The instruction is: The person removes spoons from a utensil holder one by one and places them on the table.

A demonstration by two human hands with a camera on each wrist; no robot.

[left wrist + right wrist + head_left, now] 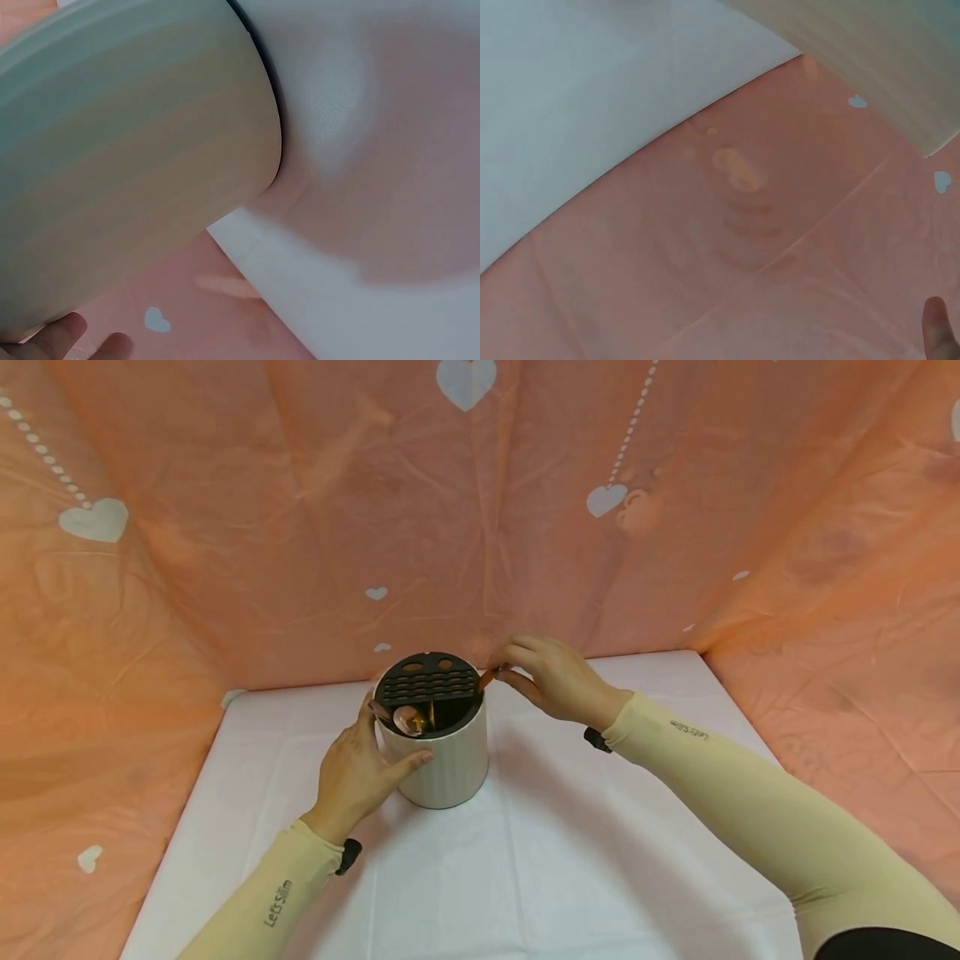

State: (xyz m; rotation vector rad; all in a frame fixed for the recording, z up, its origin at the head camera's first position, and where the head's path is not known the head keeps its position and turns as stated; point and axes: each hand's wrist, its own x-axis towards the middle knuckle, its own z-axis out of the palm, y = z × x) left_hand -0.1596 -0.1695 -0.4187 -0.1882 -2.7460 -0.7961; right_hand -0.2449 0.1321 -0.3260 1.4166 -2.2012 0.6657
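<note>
I've got my left hand (352, 772) wrapped round a pale canister (442, 768) on the white table (450, 885), and my right hand (558, 677) pinching some orange-brown piece (487, 678) at its rim. I'm also seeing a shiny coppery spoon-shaped thing (409, 720) beside the black slotted insert (429, 683).

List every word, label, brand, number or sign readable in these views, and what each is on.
"Let'sSlim": left sleeve, head view.
"Let'sSlim": right sleeve, head view; smaller and harder to read, apparently the same print.
No lettering can be made out on the holder or the backdrop, which shows hearts. No readable text in either wrist view.
</note>
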